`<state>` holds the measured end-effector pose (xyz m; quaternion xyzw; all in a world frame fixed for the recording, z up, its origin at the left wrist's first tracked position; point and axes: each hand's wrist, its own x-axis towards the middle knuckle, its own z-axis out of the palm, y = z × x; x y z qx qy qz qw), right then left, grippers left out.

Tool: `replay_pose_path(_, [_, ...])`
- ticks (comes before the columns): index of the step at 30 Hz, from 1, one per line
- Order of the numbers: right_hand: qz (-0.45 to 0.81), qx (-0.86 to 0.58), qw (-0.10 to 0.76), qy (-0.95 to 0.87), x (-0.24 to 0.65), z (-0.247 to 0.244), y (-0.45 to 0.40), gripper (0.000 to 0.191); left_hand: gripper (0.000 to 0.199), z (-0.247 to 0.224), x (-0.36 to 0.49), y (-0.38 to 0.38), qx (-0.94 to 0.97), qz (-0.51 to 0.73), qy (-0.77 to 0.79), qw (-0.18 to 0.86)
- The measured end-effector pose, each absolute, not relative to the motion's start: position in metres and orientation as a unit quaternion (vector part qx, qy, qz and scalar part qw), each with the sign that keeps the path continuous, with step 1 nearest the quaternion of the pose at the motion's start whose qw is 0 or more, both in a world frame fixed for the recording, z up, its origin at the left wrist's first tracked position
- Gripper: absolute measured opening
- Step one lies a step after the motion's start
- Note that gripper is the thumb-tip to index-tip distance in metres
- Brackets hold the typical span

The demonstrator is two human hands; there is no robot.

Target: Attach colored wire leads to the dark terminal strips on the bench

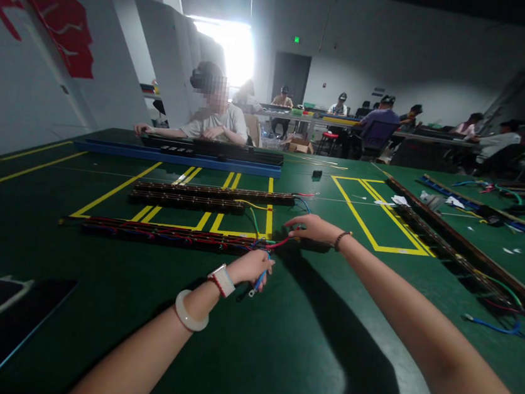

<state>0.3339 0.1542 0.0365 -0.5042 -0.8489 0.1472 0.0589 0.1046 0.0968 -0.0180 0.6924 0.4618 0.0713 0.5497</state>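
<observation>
Wired strip (pixel 168 234): on surface (pixel 116 275), btwn near & far edges, L of both hands; long axis approx. parallel to far edge.
Blue wire (pixel 260 280): in L hand (pixel 252 268), fingers closed round it, lug end pointing twd near edge.
Red wire (pixel 280 244): runs from strip's R end twd R hand (pixel 318 229); fingers part-curled, can't tell if gripping.
Nearer hand: L, just beside strip's R end.
</observation>
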Motion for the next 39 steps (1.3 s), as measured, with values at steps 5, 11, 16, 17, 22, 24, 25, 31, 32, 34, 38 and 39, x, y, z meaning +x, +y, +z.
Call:
replay_pose_path(5, [0.194, -0.522, 0.021, -0.830, 0.336, 0.030, 0.164, 0.054, 0.025, -0.021, 0.105, 0.094, 0.578, 0.140, 0.424, 0.683])
replay_pose_path(11, [0.159, -0.515, -0.052, -0.841, 0.331, 0.028, 0.161, 0.048, 0.027, -0.028, 0.107, 0.097, 0.426, 0.179, 0.344, 0.817])
replay_pose_path(16, [0.169, -0.508, -0.116, -0.837, 0.321, 0.035, 0.154, 0.040, 0.024, -0.037, 0.115, 0.097, 0.292, 0.219, 0.234, 0.901])
replay_pose_path(17, [0.184, -0.500, -0.127, -0.837, 0.318, 0.036, 0.152, 0.038, 0.025, -0.039, 0.117, 0.097, 0.284, 0.230, 0.228, 0.903])
replay_pose_path(22, [0.200, -0.474, -0.132, -0.848, 0.310, 0.035, 0.141, 0.029, 0.033, -0.045, 0.126, 0.092, 0.286, 0.270, 0.217, 0.893])
replay_pose_path(24, [0.204, -0.477, -0.120, -0.846, 0.309, 0.032, 0.135, 0.028, 0.034, -0.047, 0.128, 0.090, 0.290, 0.279, 0.215, 0.890])
replay_pose_path(25, [0.213, -0.487, -0.107, -0.840, 0.309, 0.030, 0.132, 0.028, 0.034, -0.047, 0.129, 0.089, 0.293, 0.283, 0.214, 0.888])
replay_pose_path(31, [0.288, -0.571, -0.021, -0.768, 0.307, 0.022, 0.113, 0.041, 0.028, -0.052, 0.132, 0.083, 0.307, 0.310, 0.223, 0.872])
replay_pose_path(32, [0.287, -0.577, -0.013, -0.765, 0.305, 0.022, 0.110, 0.042, 0.028, -0.052, 0.132, 0.082, 0.308, 0.312, 0.226, 0.870])
replay_pose_path(34, [0.273, -0.585, -0.007, -0.764, 0.302, 0.022, 0.104, 0.043, 0.028, -0.052, 0.133, 0.081, 0.312, 0.315, 0.232, 0.866])
replay_pose_path(38, [0.268, -0.591, -0.010, -0.761, 0.296, 0.020, 0.095, 0.041, 0.030, -0.052, 0.133, 0.081, 0.316, 0.317, 0.242, 0.861])
replay_pose_path(39, [0.265, -0.591, -0.005, -0.762, 0.294, 0.018, 0.092, 0.042, 0.030, -0.052, 0.133, 0.081, 0.317, 0.318, 0.244, 0.860])
